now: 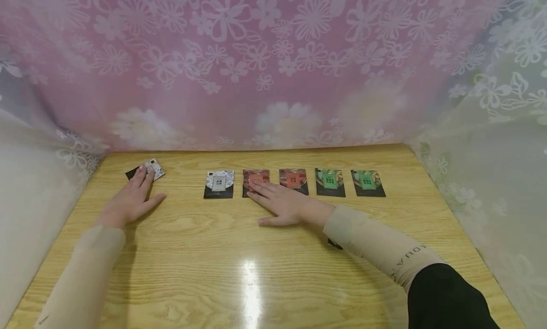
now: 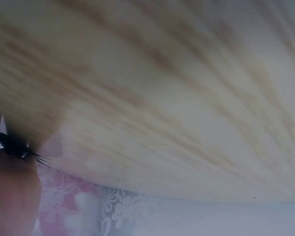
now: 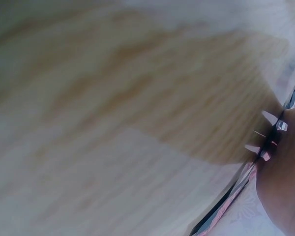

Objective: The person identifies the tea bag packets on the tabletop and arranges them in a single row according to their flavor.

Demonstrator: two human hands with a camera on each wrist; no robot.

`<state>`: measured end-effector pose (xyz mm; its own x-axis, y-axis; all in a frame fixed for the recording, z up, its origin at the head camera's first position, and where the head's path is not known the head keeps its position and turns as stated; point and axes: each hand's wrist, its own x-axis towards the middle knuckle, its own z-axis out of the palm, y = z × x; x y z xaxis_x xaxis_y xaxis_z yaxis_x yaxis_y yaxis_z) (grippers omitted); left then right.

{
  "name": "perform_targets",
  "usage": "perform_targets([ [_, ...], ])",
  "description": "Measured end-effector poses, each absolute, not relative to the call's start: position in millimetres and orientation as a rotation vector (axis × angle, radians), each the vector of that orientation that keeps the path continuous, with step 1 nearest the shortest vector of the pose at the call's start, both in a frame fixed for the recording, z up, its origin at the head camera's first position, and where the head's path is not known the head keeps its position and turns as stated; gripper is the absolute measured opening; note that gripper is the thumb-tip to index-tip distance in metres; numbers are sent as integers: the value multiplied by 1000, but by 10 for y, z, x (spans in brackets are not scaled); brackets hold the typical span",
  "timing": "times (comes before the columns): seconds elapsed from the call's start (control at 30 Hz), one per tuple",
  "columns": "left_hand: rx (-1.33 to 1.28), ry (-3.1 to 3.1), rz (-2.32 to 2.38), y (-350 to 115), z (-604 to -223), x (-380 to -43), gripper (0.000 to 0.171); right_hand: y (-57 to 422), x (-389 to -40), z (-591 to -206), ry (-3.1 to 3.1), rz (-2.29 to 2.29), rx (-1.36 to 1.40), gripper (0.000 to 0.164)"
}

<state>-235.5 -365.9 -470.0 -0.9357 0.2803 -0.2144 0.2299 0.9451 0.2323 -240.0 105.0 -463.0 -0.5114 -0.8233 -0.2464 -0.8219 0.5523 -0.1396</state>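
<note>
My left hand point(image 1: 130, 198) rests with straight fingers on a tilted white-and-black packet point(image 1: 156, 169) at the table's far left; the fingers cover its middle. In the left wrist view, a dark packet edge point(image 2: 12, 145) shows by the hand. My right hand point(image 1: 282, 203) lies palm down, its fingertips on a red-and-black packet point(image 1: 255, 175) and its back partly covering a second red packet point(image 1: 293, 177). In the right wrist view, thin packet edges point(image 3: 219, 209) appear beside the hand. Another white-and-black packet point(image 1: 219, 184) lies flat between the hands.
Two green-and-black packets point(image 1: 330, 182) point(image 1: 368, 183) continue the row to the right. A small dark object point(image 1: 334, 244) peeks from beneath the right sleeve. Pink flowered cloth point(image 1: 265, 82) hangs behind the wooden table point(image 1: 192, 272), with pale cloth along both sides.
</note>
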Motion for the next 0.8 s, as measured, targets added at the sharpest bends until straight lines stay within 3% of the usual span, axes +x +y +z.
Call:
perform_targets([
  [0.37, 342, 2831, 293, -3576, -4625, -2338, 100, 1062, -2416, -4663, 2514, -1, -1352, 88],
  [0.8, 101, 2842, 286, -3225, -4642, -2326, 97, 1053, -2418, -4685, 2516, -4, -1352, 89],
])
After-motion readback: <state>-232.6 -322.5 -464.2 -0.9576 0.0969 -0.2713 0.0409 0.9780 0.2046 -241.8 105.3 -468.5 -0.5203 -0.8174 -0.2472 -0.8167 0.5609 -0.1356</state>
